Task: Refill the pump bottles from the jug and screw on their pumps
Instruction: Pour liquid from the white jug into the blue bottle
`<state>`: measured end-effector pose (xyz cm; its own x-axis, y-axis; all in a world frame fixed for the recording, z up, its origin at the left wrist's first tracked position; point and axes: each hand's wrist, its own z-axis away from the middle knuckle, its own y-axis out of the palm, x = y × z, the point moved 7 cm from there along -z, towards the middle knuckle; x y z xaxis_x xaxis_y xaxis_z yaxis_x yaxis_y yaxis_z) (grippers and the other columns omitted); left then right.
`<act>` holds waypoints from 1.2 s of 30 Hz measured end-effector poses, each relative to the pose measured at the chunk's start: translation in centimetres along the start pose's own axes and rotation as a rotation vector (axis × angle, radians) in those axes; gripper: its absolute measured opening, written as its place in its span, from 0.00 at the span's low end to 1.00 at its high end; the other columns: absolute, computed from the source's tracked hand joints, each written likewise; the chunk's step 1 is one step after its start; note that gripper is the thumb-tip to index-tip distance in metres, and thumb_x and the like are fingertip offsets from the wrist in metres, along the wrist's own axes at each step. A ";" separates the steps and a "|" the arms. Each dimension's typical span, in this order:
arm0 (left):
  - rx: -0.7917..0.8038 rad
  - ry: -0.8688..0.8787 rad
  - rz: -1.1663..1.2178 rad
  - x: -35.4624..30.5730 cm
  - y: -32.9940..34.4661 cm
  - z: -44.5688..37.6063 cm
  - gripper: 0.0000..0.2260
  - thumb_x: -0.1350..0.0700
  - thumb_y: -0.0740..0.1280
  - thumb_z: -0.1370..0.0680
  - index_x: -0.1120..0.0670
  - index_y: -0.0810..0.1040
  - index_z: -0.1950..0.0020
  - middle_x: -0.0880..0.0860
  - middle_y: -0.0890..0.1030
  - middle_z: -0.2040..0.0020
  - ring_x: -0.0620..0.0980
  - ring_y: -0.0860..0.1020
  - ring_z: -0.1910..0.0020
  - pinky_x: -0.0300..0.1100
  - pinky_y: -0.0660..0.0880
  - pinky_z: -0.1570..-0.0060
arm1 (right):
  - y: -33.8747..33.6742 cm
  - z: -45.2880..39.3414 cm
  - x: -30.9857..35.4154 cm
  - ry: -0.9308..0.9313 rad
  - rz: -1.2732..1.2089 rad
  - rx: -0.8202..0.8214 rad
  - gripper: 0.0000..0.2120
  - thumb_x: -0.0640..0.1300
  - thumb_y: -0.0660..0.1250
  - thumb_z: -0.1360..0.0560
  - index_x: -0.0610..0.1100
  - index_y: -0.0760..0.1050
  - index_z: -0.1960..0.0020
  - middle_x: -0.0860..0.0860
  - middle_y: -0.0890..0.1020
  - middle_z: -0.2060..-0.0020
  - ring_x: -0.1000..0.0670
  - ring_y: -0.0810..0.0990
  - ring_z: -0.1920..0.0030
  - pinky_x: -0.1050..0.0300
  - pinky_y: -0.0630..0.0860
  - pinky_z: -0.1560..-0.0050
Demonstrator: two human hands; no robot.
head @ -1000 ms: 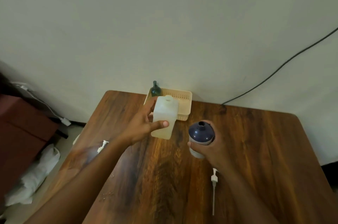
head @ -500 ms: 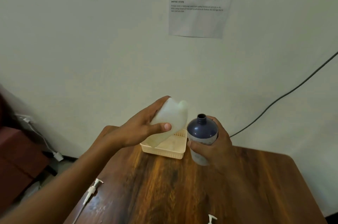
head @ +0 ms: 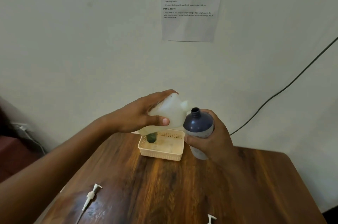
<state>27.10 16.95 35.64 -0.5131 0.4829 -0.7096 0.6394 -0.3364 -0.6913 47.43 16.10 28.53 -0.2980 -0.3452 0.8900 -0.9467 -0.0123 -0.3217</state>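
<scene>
Left hand (head: pixel 135 117) grips tilted jug (head: pixel 169 112); right hand (head: pixel 214 139) wraps open blue bottle (head: pixel 198 125), held above the table's far edge. Advice: spout over neck, pour slowly.

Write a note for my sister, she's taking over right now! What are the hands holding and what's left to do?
Left hand grips the white plastic jug, tipped with its spout toward the open neck of the dark blue round plastic bottle, which the right hand holds above the wooden table.
A small green bottle stands in the cream plastic basket.
Two white pumps lie on the table: one near left, one at the bottom edge.
Done: bottle and jug lifted and lined up.
Left: pour, screw on the pump, then do any other bottles.
</scene>
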 end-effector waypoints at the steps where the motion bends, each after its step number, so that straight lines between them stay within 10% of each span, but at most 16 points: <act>1: 0.002 0.000 -0.007 -0.1 -0.1 0.0 0.38 0.37 0.68 0.27 0.42 0.61 0.19 0.42 0.73 0.31 0.43 0.75 0.36 0.38 0.81 0.46 | 0.0 0.0 0.1 -0.002 -0.003 0.002 0.33 0.57 0.78 0.41 0.59 0.70 0.40 0.60 0.79 0.45 0.54 0.80 0.45 0.67 0.79 0.53; 19: 0.084 0.053 -0.222 -2.0 -2.0 -1.2 0.36 0.42 0.70 0.24 0.44 0.60 0.19 0.46 0.73 0.32 0.47 0.75 0.38 0.39 0.78 0.47 | -0.8 0.6 1.2 0.001 0.038 -0.050 0.38 0.64 0.76 0.45 0.57 0.70 0.37 0.59 0.80 0.47 0.53 0.81 0.47 0.61 0.82 0.54; 36: 0.164 0.048 -0.373 -4.3 -3.4 -3.0 0.37 0.41 0.70 0.26 0.45 0.62 0.19 0.47 0.74 0.32 0.46 0.74 0.39 0.30 0.73 0.48 | -1.4 0.8 2.7 -0.019 0.075 -0.137 0.31 0.64 0.75 0.46 0.67 0.68 0.45 0.75 0.75 0.52 0.69 0.76 0.48 0.77 0.73 0.65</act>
<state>28.85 18.49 41.50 -0.6630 0.6316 -0.4018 0.3132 -0.2535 -0.9152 48.07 14.40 31.15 -0.3672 -0.3578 0.8586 -0.9301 0.1420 -0.3386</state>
